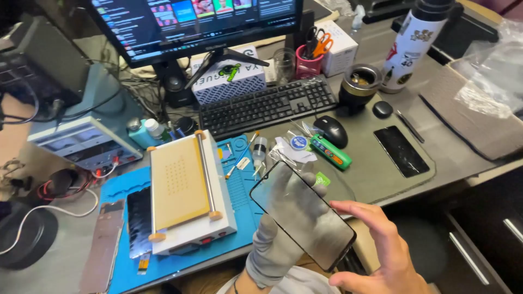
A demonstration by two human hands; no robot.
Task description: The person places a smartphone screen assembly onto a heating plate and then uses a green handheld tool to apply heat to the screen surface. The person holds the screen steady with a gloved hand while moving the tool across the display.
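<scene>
A thin phone glass panel (302,215) with a black border is held tilted above the desk's front edge. My left hand (275,245), in a grey glove, supports it from behind, fingers showing through the glass. My bare right hand (381,250) sits at the panel's right edge, with the thumb near its lower corner and the fingers spread beside it. Just left of the panel stands a white screen separator machine (185,193) with a tan plate, on a blue work mat (242,190).
A black keyboard (267,106), mouse (331,130) and monitor (190,24) fill the back. A dark phone (401,151) lies on the grey mat at right. Phone screens (139,220) lie left of the machine. A green tool (331,152), small bottle (260,149) and power supply (81,139) stand nearby.
</scene>
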